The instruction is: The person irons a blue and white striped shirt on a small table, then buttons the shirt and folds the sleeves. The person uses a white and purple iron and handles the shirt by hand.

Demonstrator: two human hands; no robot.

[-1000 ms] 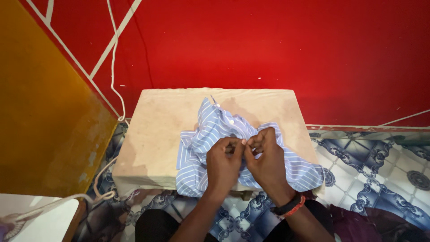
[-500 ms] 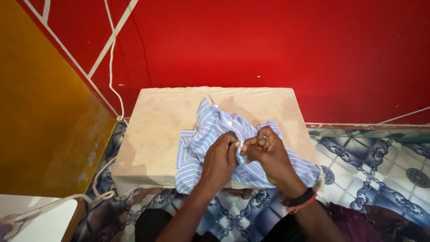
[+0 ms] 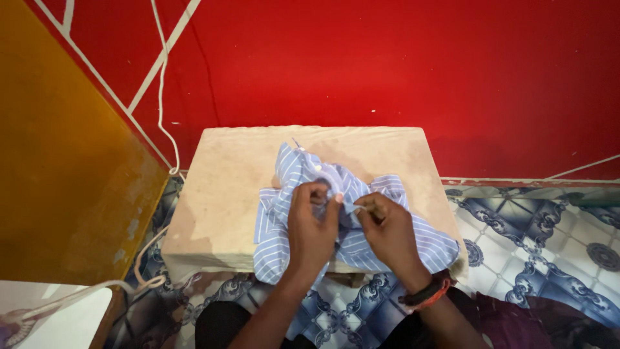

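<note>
Red wall behind; padded beige worktop (image 3: 219,194) on patterned tile floor. Blue striped shirt (image 3: 290,174) bunched at the worktop's near edge. Left hand (image 3: 310,229) and right hand (image 3: 387,232) both pinch its front fabric; since a second ago, the grip has shifted slightly leftward along the placket.

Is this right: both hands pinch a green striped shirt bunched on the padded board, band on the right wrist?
Not quite: the striped shirt is blue and white, not green, as the head view shows. The rest holds: the left hand and right hand pinch it, bunched on the padded board, and the band sits on the right wrist.
</note>
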